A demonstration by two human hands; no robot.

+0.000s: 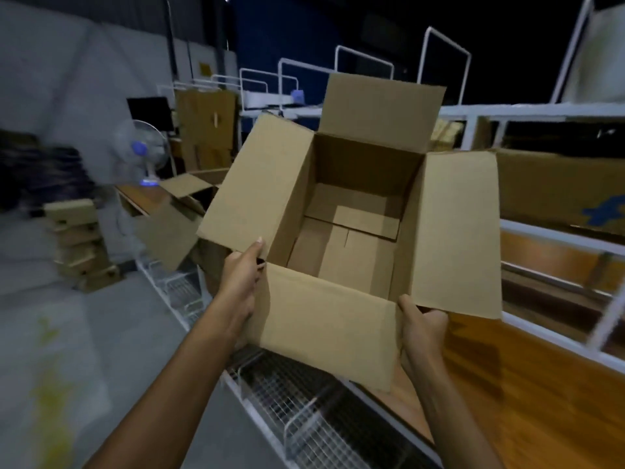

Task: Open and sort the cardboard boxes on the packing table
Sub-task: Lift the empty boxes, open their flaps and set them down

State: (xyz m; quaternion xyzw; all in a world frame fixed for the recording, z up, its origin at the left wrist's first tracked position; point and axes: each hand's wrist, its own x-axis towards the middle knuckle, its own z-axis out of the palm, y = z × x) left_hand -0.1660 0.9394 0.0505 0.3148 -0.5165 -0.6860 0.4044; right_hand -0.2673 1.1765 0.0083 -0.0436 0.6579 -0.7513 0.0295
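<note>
An open brown cardboard box (351,204) fills the middle of the head view, all its top flaps spread outward and its inside empty. It is held up, tilted toward me, above the near edge of the wooden packing table (527,384). My left hand (240,286) grips the box at its near left corner, thumb up on the left flap. My right hand (422,328) holds the near right corner, fingers curled under the right flap. The near flap hangs down between my hands.
Another opened box (189,194) lies further along the table to the left. A stack of flat cartons (81,245) stands on the floor at left, beside a fan (143,150). A large printed carton (558,194) sits on the white rack at right. Wire baskets (304,407) hang below the table edge.
</note>
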